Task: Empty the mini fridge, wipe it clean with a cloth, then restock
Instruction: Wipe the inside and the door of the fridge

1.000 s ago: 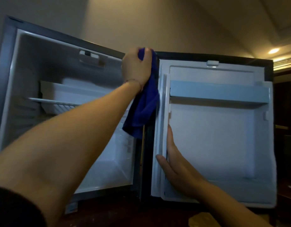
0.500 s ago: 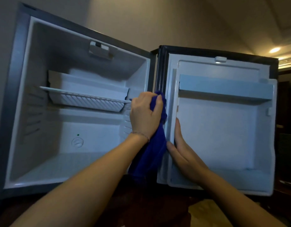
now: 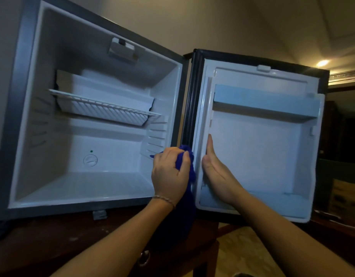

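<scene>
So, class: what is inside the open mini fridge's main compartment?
Inside the mini fridge: a wire shelf, a dial on the back wall, no food. The left hand and blue cloth cover the lower right edge.

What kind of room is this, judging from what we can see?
Probably a hotel room: a mini fridge stands on a dark wooden cabinet, with a recessed ceiling light and an air vent behind.

dark wooden table [image 3: 52,242], lit ceiling lamp [image 3: 322,62]

Head view, close, facing open mini fridge [image 3: 22,116], angled slightly upward
</scene>
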The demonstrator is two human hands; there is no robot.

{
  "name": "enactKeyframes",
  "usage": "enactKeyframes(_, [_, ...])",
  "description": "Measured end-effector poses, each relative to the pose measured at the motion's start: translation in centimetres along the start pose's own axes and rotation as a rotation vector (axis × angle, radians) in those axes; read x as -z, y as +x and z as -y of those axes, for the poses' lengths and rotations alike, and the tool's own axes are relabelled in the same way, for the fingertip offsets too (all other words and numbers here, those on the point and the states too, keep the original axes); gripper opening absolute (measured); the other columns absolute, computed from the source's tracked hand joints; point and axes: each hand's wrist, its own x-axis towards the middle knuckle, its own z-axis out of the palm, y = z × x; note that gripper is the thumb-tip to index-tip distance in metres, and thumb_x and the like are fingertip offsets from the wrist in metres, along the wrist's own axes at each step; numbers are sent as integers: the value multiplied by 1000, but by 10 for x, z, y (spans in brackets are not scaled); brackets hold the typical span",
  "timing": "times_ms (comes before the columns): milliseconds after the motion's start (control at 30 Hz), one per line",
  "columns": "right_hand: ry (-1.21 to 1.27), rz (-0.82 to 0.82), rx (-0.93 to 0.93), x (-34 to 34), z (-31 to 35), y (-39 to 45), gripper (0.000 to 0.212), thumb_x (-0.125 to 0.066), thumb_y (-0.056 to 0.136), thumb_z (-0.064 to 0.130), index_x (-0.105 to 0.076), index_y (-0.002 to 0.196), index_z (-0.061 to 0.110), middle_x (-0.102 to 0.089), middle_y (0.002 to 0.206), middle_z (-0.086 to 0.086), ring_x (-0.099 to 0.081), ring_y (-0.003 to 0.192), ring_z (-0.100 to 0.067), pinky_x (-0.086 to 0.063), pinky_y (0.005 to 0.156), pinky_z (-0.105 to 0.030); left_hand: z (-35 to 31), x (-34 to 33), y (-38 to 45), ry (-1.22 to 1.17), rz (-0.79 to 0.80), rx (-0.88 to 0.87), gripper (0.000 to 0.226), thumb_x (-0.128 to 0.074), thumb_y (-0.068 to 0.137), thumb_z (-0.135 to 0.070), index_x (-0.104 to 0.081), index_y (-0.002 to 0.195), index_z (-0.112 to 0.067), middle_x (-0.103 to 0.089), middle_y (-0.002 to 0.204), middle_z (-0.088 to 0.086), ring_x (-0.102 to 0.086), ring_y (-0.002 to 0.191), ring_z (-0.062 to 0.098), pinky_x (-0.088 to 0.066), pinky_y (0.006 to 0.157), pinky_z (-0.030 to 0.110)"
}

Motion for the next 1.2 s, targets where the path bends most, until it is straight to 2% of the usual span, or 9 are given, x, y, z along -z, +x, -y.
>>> enactKeyframes(100, [-171, 78, 31, 16, -14, -11, 54, -25, 108, 47, 9, 149, 49, 7, 146, 46, -1, 131, 33, -9, 112, -5, -3, -1, 6, 11, 1, -13, 21, -50, 96, -31, -66, 93, -17, -64, 94, -5, -54, 90, 15, -34, 79, 10])
enactKeyframes(167, [-463, 57, 94, 26, -37, -27, 50, -26, 107, 50, -23, 156, 39, -5, 159, 33, -9, 143, 19, -15, 118, -14, -5, -3, 13, 25, 10, -44, 23, -50, 96, -33, -66, 93, -17, -64, 95, -4, -54, 91, 17, -39, 77, 19])
enactKeyframes(267, [-673, -128, 186, 38, -72, -48, 61, -20, 103, 61, -67, 103, 21, -61, 127, 1, -57, 117, -19, -48, 96, -37, -16, -6, 36, 48, 1, -60, 23, -49, 96, -36, -65, 92, -19, -64, 98, -5, -53, 93, 18, -43, 75, 28])
enactKeyframes(367, [-823, -122, 62, 47, -79, -52, 74, -1, 91, 78, -50, 81, 23, -61, 84, -2, -62, 85, -28, -46, 76, -42, -34, -15, 69, 116, -12, -106, 26, -49, 96, -38, -66, 91, -18, -64, 102, -4, -53, 98, 21, -43, 74, 31])
enactKeyframes(533, [-862, -37, -59, 56, -78, -41, 88, 4, 73, 85, -56, 85, 22, -70, 91, -4, -65, 89, -28, -51, 74, -40, -56, -29, 117, 179, -33, -149, 27, -49, 98, -39, -62, 93, -17, -61, 104, -2, -51, 102, 21, -42, 72, 32])
enactKeyframes(833, [-862, -52, -24, 69, -86, -41, 76, -5, 83, 77, -46, 62, 17, -64, 76, -5, -62, 80, -28, -42, 63, -36, -91, -52, 197, 162, -146, -197, 39, -41, 97, -48, -65, 100, -16, -63, 106, -1, -52, 103, 17, -33, 77, 23])
enactKeyframes(933, [-906, -114, -15, 65, -91, -40, 83, 1, 83, 84, -41, 57, 18, -56, 64, -1, -61, 69, -27, -40, 57, -35, -93, -60, 207, 157, -174, -145, 43, -41, 95, -51, -66, 100, -17, -64, 104, 0, -55, 103, 20, -37, 78, 25])
enactKeyframes(1033, [-957, -248, 154, 56, -99, -39, 64, -24, 94, 67, -27, 51, 19, -46, 45, 1, -52, 41, -27, -41, 40, -31, -91, -63, 189, 120, -203, -82, 38, -43, 94, -51, -65, 99, -20, -65, 102, -4, -57, 98, 17, -38, 78, 24])
enactKeyframes(1200, [-963, -401, 190, 49, -107, -39, 69, -31, 98, 59, -43, 45, 17, -40, 38, 1, -42, 31, -25, -26, 38, -22, -75, -55, 133, 20, -198, -24, 31, -47, 93, -48, -63, 94, -21, -65, 97, -5, -60, 93, 18, -39, 76, 26])
